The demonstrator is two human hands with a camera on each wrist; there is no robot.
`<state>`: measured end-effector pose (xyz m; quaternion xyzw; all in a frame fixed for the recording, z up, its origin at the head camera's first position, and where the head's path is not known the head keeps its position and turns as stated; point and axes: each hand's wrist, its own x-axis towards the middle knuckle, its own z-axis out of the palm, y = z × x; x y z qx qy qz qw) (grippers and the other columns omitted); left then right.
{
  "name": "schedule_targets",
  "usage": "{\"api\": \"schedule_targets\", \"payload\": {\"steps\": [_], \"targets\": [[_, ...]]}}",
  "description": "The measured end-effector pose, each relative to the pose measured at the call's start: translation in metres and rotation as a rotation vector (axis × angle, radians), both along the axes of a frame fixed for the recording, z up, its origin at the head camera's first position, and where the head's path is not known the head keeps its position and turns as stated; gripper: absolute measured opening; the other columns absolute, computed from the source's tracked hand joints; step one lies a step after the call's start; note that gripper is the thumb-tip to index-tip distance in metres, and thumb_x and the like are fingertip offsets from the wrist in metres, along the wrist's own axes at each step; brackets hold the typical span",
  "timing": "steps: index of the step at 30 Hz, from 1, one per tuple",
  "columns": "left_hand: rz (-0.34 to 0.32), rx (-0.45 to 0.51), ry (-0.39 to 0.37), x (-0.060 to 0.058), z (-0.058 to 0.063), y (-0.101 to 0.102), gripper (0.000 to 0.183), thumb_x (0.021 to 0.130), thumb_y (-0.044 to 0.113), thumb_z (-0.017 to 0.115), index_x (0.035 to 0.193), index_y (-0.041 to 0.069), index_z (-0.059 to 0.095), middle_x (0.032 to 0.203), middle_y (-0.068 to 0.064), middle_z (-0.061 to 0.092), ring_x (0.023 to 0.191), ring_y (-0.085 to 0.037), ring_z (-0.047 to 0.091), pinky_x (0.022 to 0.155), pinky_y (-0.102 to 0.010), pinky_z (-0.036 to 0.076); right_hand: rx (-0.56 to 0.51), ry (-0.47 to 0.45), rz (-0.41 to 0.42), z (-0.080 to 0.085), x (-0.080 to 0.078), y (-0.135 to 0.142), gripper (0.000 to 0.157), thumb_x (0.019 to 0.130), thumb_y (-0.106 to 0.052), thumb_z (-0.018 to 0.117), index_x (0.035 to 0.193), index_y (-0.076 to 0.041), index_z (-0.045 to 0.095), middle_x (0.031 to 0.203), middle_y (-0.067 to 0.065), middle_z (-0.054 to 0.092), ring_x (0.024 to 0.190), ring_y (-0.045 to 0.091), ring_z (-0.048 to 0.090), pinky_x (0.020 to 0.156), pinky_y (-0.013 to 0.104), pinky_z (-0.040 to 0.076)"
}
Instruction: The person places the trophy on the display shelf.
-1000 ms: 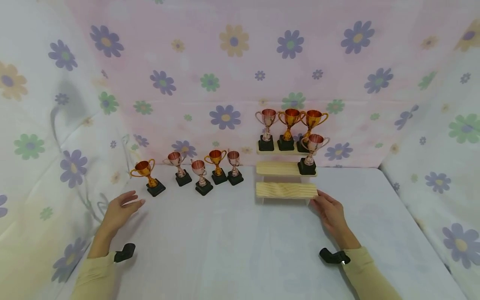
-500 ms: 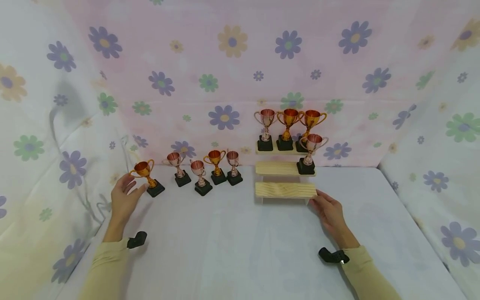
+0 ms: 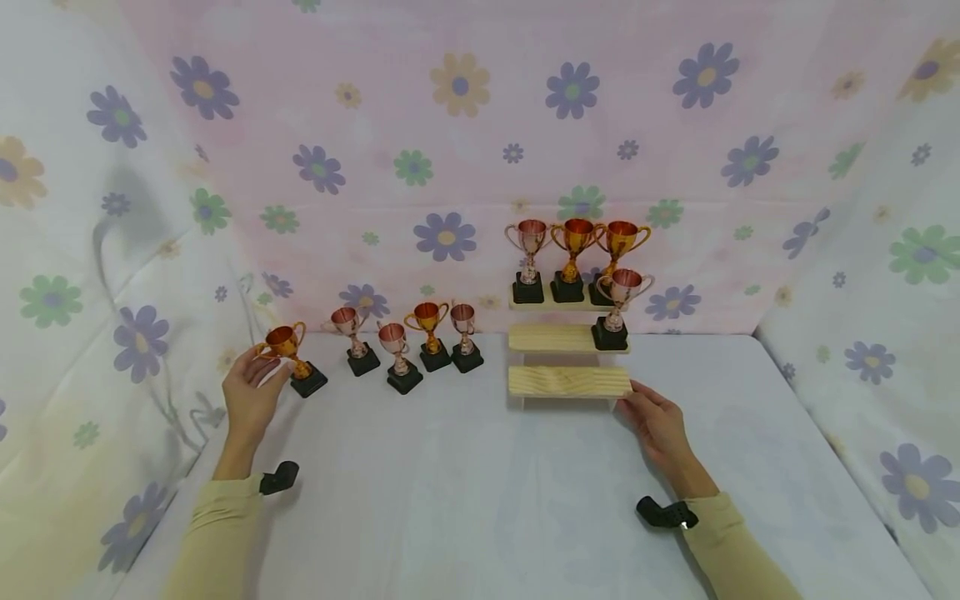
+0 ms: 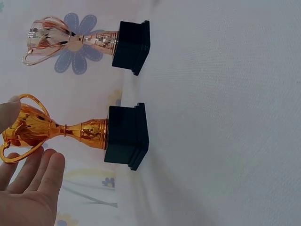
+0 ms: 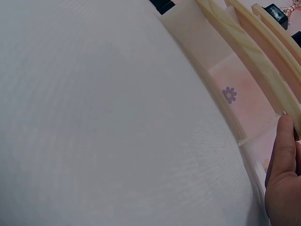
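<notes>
At the far left of the head view, my left hand [image 3: 251, 400] has its thumb and fingers round the cup of a gold trophy [image 3: 302, 367]. In the left wrist view the thumb lies on the cup and the fingers are by the lower handle; the trophy's black base [image 4: 123, 134] stands upright on the table. My right hand [image 3: 662, 425] pinches the front right corner of the lowest step of a three-tier wooden display stand [image 3: 570, 382]. The right wrist view shows a finger [image 5: 284, 146] against that step's underside; the thumb is mostly hidden there.
Rose-gold trophies [image 3: 402, 373] and another gold trophy [image 3: 429, 317] stand between the held one and the stand. Three trophies fill the top step, and a rose-gold trophy [image 3: 611, 332] stands at the middle step's right end. Flowered cloth [image 3: 420, 108] hangs behind the white table [image 3: 450, 492].
My left hand has moved up and right to the gold trophy and closed round its cup. My right hand has stayed at the stand's corner.
</notes>
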<state>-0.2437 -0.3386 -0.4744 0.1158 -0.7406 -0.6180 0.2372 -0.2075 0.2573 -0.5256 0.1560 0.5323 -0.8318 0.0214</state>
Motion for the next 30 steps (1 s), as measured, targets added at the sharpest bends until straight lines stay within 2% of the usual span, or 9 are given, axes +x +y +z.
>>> {"api": "schedule_targets", "payload": {"steps": [7, 12, 14, 18, 22, 27, 30], "targets": [[0.049, -0.043, 0.023, -0.001, -0.006, 0.004, 0.058, 0.090, 0.005, 0.076, 0.141, -0.005, 0.052, 0.111, 0.006, 0.061, 0.105, -0.010, 0.062, 0.082, -0.003, 0.050, 0.003, -0.016, 0.002, 0.000, 0.001, 0.000, 0.056, 0.104, -0.005, 0.056, 0.153, 0.006, 0.033, 0.104, -0.011, 0.069, 0.101, 0.002, 0.068, 0.097, 0.021, 0.055], [0.070, 0.048, 0.087, -0.009, -0.007, 0.006, 0.053, 0.086, 0.001, 0.079, 0.134, -0.005, 0.057, 0.109, 0.005, 0.063, 0.102, -0.010, 0.062, 0.081, -0.004, 0.052, -0.023, -0.015, 0.003, 0.002, 0.000, 0.000, 0.051, 0.103, -0.004, 0.056, 0.150, 0.004, 0.038, 0.104, -0.010, 0.070, 0.101, 0.004, 0.069, 0.097, 0.022, 0.055], [0.077, 0.097, 0.108, -0.013, -0.007, 0.007, 0.053, 0.084, -0.002, 0.080, 0.132, -0.004, 0.058, 0.108, 0.005, 0.064, 0.100, -0.009, 0.063, 0.080, -0.005, 0.052, -0.033, -0.015, 0.000, 0.002, -0.001, 0.000, 0.042, 0.103, -0.003, 0.056, 0.143, 0.000, 0.046, 0.104, -0.009, 0.071, 0.101, 0.004, 0.069, 0.096, 0.022, 0.055], [0.103, 0.145, 0.135, -0.019, -0.008, 0.009, 0.055, 0.082, -0.004, 0.081, 0.133, -0.005, 0.058, 0.106, 0.005, 0.065, 0.097, -0.007, 0.063, 0.080, -0.006, 0.053, -0.053, -0.005, -0.008, 0.001, -0.001, 0.000, 0.019, 0.102, -0.001, 0.057, 0.119, -0.009, 0.061, 0.103, -0.007, 0.072, 0.099, 0.005, 0.070, 0.094, 0.022, 0.056], [0.124, 0.174, 0.168, -0.023, -0.010, 0.009, 0.056, 0.082, -0.007, 0.080, 0.133, -0.006, 0.058, 0.106, 0.005, 0.065, 0.096, -0.007, 0.063, 0.079, -0.006, 0.054, -0.068, 0.011, -0.010, 0.001, -0.001, 0.000, 0.017, 0.101, 0.000, 0.058, 0.106, -0.014, 0.066, 0.102, -0.006, 0.073, 0.098, 0.006, 0.070, 0.093, 0.022, 0.057], [0.142, 0.190, 0.195, -0.026, -0.006, 0.012, 0.054, 0.081, -0.005, 0.082, 0.131, -0.005, 0.061, 0.108, 0.002, 0.065, 0.094, -0.008, 0.064, 0.078, -0.007, 0.054, -0.053, 0.015, -0.010, 0.001, 0.000, 0.001, 0.018, 0.101, -0.002, 0.059, 0.117, -0.010, 0.063, 0.104, -0.007, 0.072, 0.100, 0.005, 0.070, 0.094, 0.021, 0.056], [0.147, 0.155, 0.181, -0.027, -0.003, 0.013, 0.054, 0.081, -0.003, 0.082, 0.131, -0.005, 0.062, 0.109, 0.004, 0.064, 0.095, -0.008, 0.064, 0.078, -0.007, 0.054, -0.040, 0.009, -0.017, 0.001, 0.001, 0.000, 0.020, 0.101, -0.004, 0.060, 0.121, -0.009, 0.061, 0.105, -0.008, 0.071, 0.100, 0.005, 0.070, 0.094, 0.021, 0.056]]}}
